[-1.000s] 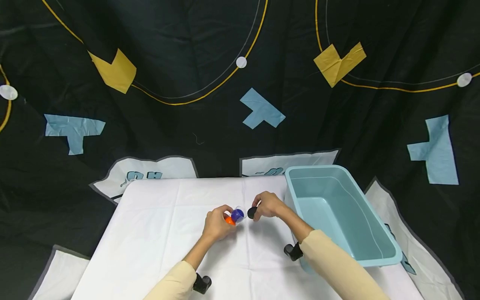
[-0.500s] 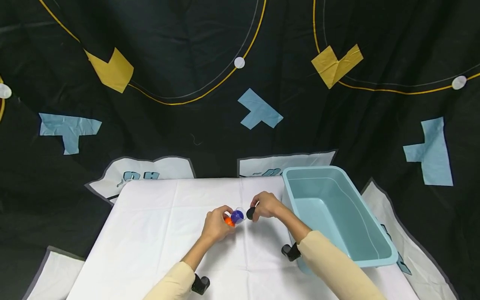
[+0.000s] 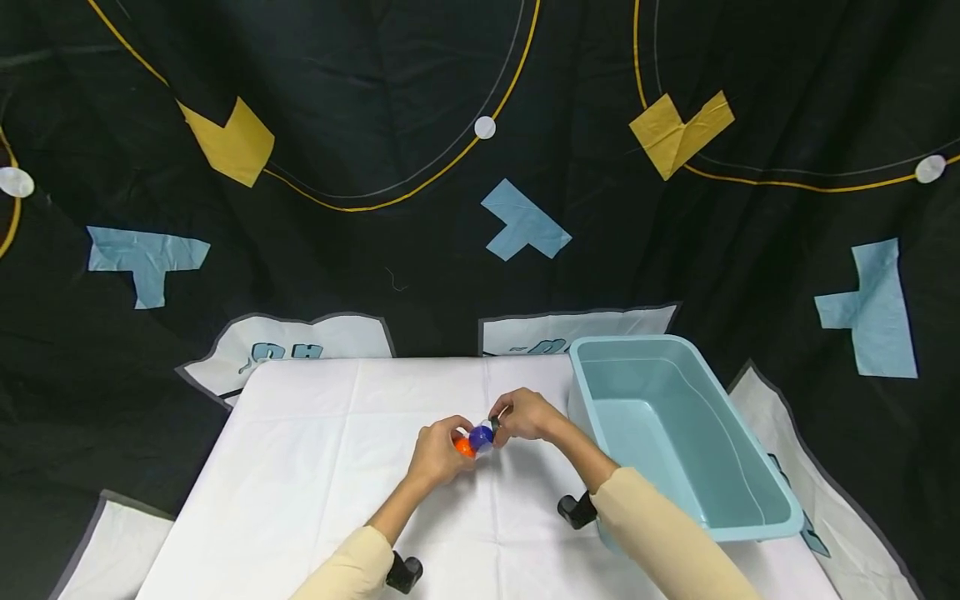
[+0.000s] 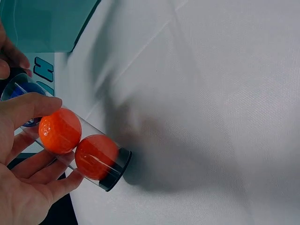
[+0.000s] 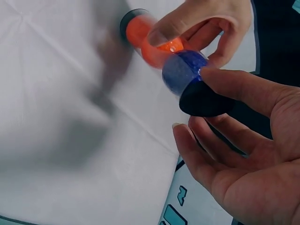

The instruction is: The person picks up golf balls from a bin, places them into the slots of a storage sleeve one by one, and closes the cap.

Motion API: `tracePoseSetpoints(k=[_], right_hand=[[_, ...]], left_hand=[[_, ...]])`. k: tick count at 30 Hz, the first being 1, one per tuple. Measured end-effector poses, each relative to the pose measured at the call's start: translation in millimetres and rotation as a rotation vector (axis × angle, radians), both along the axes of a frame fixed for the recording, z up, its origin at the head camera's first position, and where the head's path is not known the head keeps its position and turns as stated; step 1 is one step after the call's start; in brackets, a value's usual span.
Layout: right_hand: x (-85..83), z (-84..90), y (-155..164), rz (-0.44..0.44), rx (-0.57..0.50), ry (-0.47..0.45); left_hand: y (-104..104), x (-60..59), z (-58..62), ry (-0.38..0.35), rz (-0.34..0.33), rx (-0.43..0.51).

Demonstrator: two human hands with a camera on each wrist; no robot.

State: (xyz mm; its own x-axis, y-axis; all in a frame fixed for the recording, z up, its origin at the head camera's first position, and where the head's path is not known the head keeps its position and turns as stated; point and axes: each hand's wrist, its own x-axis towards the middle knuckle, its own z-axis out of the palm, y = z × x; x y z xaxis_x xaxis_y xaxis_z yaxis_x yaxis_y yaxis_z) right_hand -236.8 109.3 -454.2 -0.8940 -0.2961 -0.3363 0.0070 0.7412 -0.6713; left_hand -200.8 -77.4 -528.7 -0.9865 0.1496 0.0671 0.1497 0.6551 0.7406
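Observation:
My left hand [image 3: 437,452] grips a clear plastic tube [image 4: 83,131], thumb on one side and fingers on the other. Inside the tube sit an orange ball [image 4: 60,131], a second orange ball [image 4: 97,157] and a blue ball [image 5: 174,77]. A black cap [image 4: 119,169] closes the end beyond the orange balls. With thumb and fingers my right hand [image 3: 525,414] pinches another black cap [image 5: 204,101] at the blue ball's end. It appears to meet the tube's rim; how far it is on cannot be told. The tube is held tilted above the white-covered table.
A light blue plastic bin [image 3: 585,392] stands at the table's right, beside my right forearm. The table [image 3: 300,467] has a white cloth. Behind it hangs a black curtain [image 3: 337,275] with yellow and blue tape pieces.
My right hand has moved left with the black cap, closing the gap to the tube's end. The left hand keeps its hold on the tube and has shifted very little.

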Motion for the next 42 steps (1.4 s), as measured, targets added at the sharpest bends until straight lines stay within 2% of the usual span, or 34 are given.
tracePoseSetpoints(k=[8,22,34,42], right_hand=[[-2.4,-3.6,-3.5,-0.011,-0.045,-0.009],[-2.3,-8.4,-3.1,-0.030,-0.038,-0.026],[-1.1,-9.8,-2.2,0.034,0.012,-0.010],[0.7,-8.1,-1.0,0.011,0.000,-0.006]], left_hand=[[-4.4,-1.6,-0.8,0.009,-0.008,0.022],[-3.1,-2.0,-0.4,-0.010,-0.019,0.021],[-1.0,-0.2,-3.7,0.004,-0.017,0.002],[-0.7,1.1,-2.2,0.015,-0.021,0.008]])
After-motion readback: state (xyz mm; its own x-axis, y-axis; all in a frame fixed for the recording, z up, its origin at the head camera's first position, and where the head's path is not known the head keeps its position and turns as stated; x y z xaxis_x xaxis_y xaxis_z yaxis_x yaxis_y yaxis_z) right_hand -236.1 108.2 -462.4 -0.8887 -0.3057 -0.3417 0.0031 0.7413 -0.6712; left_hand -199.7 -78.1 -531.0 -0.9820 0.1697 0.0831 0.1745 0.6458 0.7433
